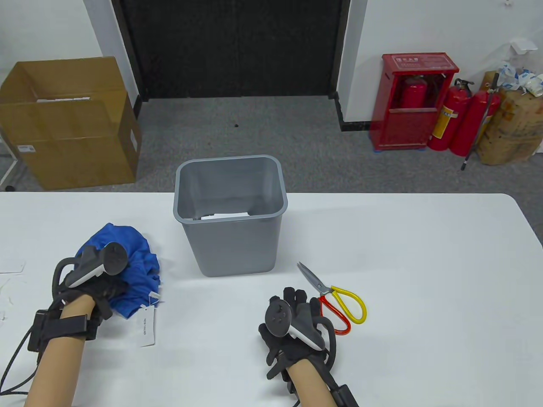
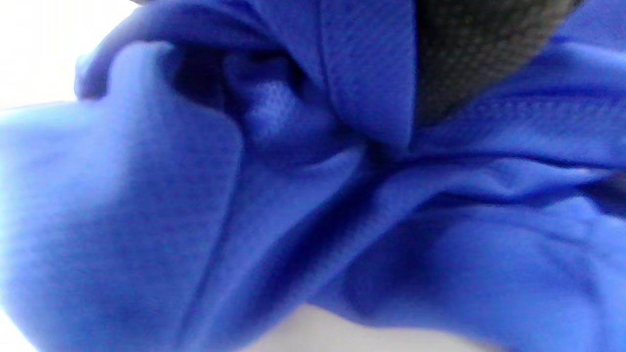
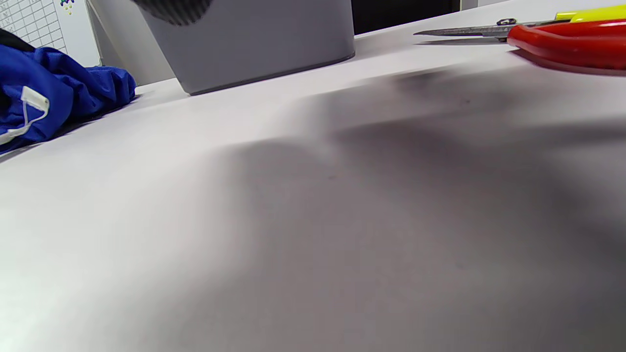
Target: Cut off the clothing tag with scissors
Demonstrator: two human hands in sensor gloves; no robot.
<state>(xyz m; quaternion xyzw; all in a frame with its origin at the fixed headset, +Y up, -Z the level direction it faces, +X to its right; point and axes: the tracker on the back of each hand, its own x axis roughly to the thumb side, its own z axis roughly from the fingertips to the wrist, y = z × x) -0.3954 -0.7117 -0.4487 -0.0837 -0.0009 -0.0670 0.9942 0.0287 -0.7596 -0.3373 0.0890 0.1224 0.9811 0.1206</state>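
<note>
So, your left hand (image 1: 91,282) rests on top of the crumpled blue fabric garment (image 1: 135,263) at the table's left side; the left wrist view is filled with blue folds (image 2: 274,205) with a dark gloved finger (image 2: 469,54) pressing into them, but you can't tell whether the fingers are actually closed on the cloth. The white rectangular paper clothing tag (image 1: 146,326) hangs off the garment's near edge and lies flat on the white table (image 1: 424,237), just beside your left wrist. Your right hand (image 1: 297,326) sits palm-down on the table, fingers loosely spread, holding nothing. The metal scissors with one red and one yellow handle loop (image 1: 337,299) lie flat just beside its fingertips, blades shut and pointing away toward the grey plastic waste bin (image 1: 231,250); whether the glove touches the red loop is unclear. The bin stands upright between the two hands, farther back, with white scraps (image 1: 225,215) inside.
</note>
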